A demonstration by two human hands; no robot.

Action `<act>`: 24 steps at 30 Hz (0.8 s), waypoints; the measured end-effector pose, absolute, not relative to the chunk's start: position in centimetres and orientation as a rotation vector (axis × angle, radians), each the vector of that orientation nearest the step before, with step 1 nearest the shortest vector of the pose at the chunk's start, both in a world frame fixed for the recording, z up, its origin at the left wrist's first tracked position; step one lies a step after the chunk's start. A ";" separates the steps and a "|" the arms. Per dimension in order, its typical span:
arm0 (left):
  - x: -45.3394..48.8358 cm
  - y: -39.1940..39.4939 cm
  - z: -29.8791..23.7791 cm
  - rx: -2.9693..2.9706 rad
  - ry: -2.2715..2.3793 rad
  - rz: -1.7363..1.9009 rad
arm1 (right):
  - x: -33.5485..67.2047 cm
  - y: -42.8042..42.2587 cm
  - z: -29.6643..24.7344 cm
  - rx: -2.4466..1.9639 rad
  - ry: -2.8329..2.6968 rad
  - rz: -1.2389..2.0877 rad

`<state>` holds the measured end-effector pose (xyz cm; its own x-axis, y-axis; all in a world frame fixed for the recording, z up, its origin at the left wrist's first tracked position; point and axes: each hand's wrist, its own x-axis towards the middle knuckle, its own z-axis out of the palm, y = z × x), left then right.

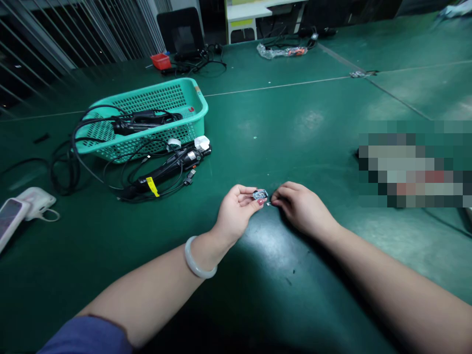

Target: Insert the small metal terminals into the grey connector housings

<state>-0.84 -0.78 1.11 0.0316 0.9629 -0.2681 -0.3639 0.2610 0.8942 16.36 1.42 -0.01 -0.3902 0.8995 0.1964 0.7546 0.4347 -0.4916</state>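
Just above the green tabletop [236,260], my left hand [238,209] pinches a small dark circuit board [260,194] with pale markings between thumb and fingers. To its right, my right hand [297,204] is closed, with thumb and fingertips pressed together. A tiny whitish piece [269,203] shows at those fingertips, between the two hands. Its kind is too small to make out. The board and the right fingertips are close to each other, with a slight gap.
A turquoise basket [201,105] holding black cabled devices stands at the left. In front of it lies a black handheld device [162,172] with USB cables. A phone [11,221] and a white power bank-like item [39,201] are far left. A blurred-out object [413,169] is at the right.
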 end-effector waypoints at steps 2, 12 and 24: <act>-0.8 -0.8 1.2 0.726 1.065 1.175 | 16.4 1.6 0.1 -1.364 -2.320 0.442; -0.9 -0.8 1.2 0.754 1.062 1.157 | 17.5 1.9 0.3 -1.300 -2.383 0.451; -0.7 -1.0 1.4 0.804 1.060 1.111 | 16.8 0.2 3.1 -1.299 -2.082 0.043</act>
